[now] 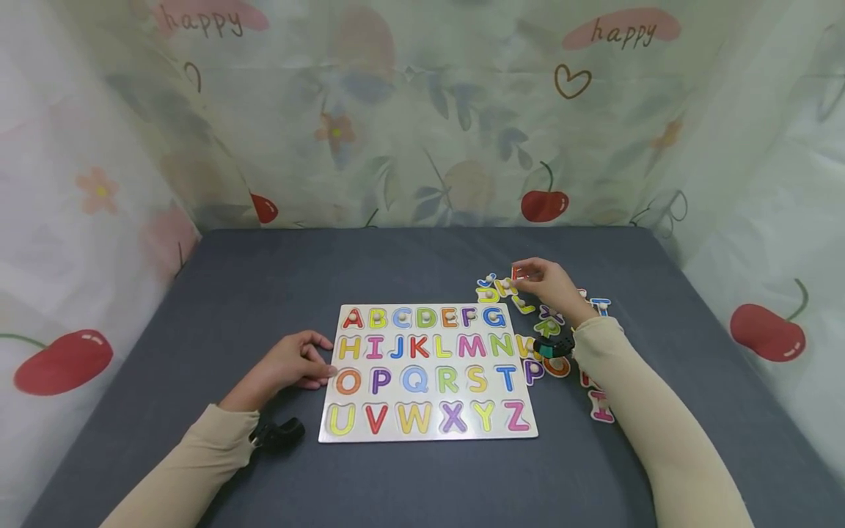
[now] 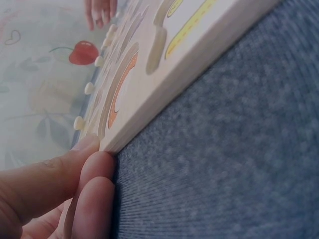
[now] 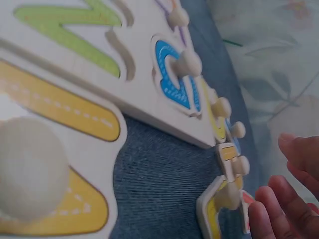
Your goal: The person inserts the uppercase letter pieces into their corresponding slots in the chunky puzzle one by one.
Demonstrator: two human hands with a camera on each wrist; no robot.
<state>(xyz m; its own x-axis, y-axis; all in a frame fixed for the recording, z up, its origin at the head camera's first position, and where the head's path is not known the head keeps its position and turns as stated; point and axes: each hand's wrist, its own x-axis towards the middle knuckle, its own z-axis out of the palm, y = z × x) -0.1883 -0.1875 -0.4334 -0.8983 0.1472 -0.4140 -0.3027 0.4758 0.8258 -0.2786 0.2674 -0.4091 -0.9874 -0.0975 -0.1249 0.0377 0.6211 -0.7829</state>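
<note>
Here, the left hand point(image 1: 297, 361) pinches the board point(image 1: 422, 398) at centre frame; right of centre, the right hand point(image 1: 551, 284) bends at a red letter point(image 1: 516, 273), its grip unclear. A firm pinch, clear of neighbouring letters point(image 1: 488, 295), should serve best.

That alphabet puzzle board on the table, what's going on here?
A person's left hand holds the alphabet puzzle board at its left edge. The right hand is over loose letter pieces near the board's far right corner; whether it grips the red piece there is unclear. Pieces A to G sit in their slots; the H to Z slots are unfilled.
</note>
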